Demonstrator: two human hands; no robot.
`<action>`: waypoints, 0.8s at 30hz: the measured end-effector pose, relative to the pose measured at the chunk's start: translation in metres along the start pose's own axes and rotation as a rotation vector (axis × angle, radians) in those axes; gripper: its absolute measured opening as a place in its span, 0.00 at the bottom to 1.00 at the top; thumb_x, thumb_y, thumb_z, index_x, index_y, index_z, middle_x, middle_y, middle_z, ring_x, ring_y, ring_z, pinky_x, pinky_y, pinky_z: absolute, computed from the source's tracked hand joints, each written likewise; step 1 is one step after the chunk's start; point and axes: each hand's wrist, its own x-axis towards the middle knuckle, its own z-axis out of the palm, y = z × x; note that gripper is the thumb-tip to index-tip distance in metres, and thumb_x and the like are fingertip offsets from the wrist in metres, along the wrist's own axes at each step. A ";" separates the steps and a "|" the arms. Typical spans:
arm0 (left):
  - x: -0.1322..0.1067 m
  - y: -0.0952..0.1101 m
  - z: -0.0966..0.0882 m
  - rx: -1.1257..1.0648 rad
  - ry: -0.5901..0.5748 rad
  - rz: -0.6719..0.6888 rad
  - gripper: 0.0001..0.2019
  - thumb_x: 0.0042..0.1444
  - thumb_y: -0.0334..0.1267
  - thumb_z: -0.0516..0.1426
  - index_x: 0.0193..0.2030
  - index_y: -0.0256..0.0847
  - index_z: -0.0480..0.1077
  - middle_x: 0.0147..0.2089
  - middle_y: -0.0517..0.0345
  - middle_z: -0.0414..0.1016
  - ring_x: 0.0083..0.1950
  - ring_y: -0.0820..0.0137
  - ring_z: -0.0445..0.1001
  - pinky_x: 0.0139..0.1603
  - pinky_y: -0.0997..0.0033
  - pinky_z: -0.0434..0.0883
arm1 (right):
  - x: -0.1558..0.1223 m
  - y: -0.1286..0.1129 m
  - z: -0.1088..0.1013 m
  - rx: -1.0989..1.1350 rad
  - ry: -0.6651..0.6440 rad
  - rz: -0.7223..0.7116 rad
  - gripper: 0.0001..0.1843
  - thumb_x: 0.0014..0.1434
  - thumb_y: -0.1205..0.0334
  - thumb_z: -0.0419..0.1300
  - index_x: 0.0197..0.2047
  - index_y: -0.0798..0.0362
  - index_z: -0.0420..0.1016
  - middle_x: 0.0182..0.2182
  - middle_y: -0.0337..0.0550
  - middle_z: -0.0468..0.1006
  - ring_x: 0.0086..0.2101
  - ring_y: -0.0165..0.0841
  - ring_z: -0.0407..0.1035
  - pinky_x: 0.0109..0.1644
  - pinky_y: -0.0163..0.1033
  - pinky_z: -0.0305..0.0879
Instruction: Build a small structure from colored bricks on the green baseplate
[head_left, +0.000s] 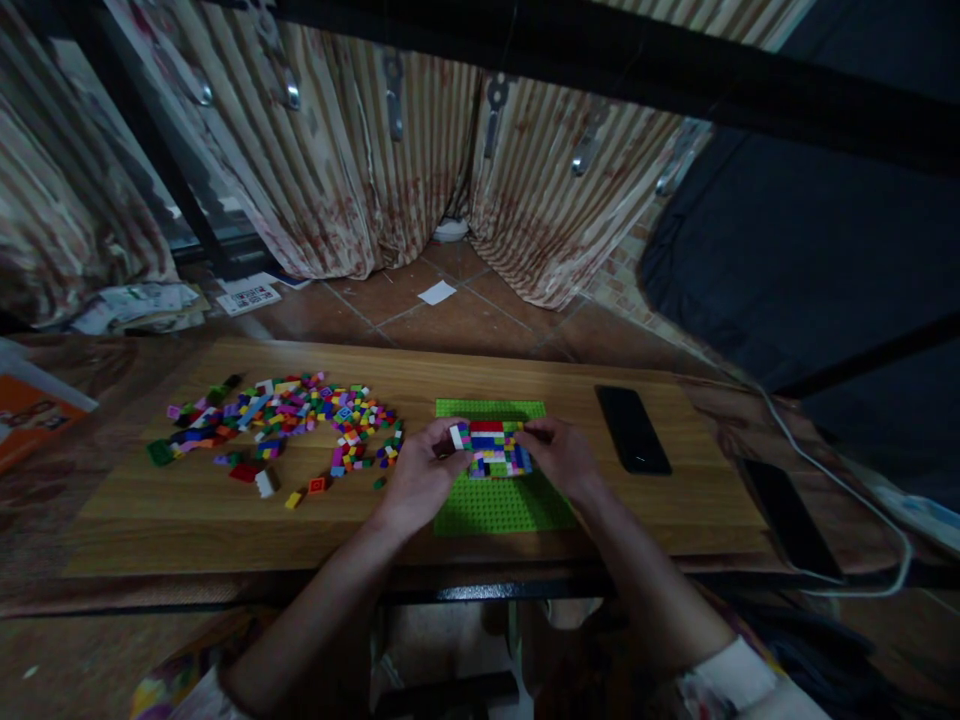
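Observation:
A block of toy building bricks (491,455) in many colours, with red, white, blue and yellow among them, stands on a green studded baseplate (502,512). My left hand (421,472) is closed at the block's left side, and a white brick (456,437) shows between thumb and forefinger. At the upper right corner of the block, my right hand (559,455) has its fingers pressed together against the bricks. Whatever those right fingertips pinch is hidden.
Loose bricks (296,405) lie in a wide pile on the left of the wooden board (247,535). A black phone (634,430) lies to the right, with a second dark phone (791,520) beyond the board's edge, near a white cable (840,470).

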 end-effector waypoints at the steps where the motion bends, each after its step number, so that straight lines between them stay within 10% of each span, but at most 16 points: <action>1: 0.000 0.000 0.000 -0.003 -0.001 -0.002 0.16 0.46 0.29 0.59 0.45 0.36 0.72 0.37 0.56 0.79 0.38 0.68 0.75 0.43 0.68 0.71 | 0.001 0.002 0.002 0.046 -0.010 0.036 0.14 0.48 0.51 0.64 0.31 0.53 0.77 0.26 0.41 0.79 0.27 0.34 0.73 0.29 0.37 0.66; 11: 0.001 -0.004 0.003 0.004 -0.001 -0.004 0.17 0.46 0.29 0.59 0.45 0.37 0.71 0.37 0.57 0.79 0.40 0.68 0.76 0.44 0.68 0.71 | 0.001 0.003 0.009 0.352 -0.015 0.231 0.20 0.40 0.50 0.69 0.33 0.54 0.75 0.24 0.40 0.77 0.22 0.32 0.71 0.24 0.38 0.68; 16: 0.000 -0.002 0.006 -0.021 -0.010 0.003 0.17 0.46 0.30 0.60 0.45 0.37 0.71 0.37 0.57 0.78 0.38 0.69 0.75 0.42 0.70 0.71 | -0.016 -0.017 0.004 0.153 0.161 -0.005 0.14 0.48 0.52 0.64 0.34 0.54 0.76 0.29 0.43 0.79 0.29 0.34 0.72 0.33 0.38 0.68; 24: -0.004 0.000 0.009 -0.030 -0.024 0.064 0.17 0.47 0.33 0.61 0.46 0.39 0.70 0.37 0.59 0.77 0.38 0.70 0.74 0.41 0.72 0.70 | -0.046 -0.049 0.010 0.301 -0.170 -0.147 0.09 0.54 0.55 0.61 0.33 0.52 0.77 0.29 0.39 0.78 0.30 0.30 0.70 0.36 0.35 0.65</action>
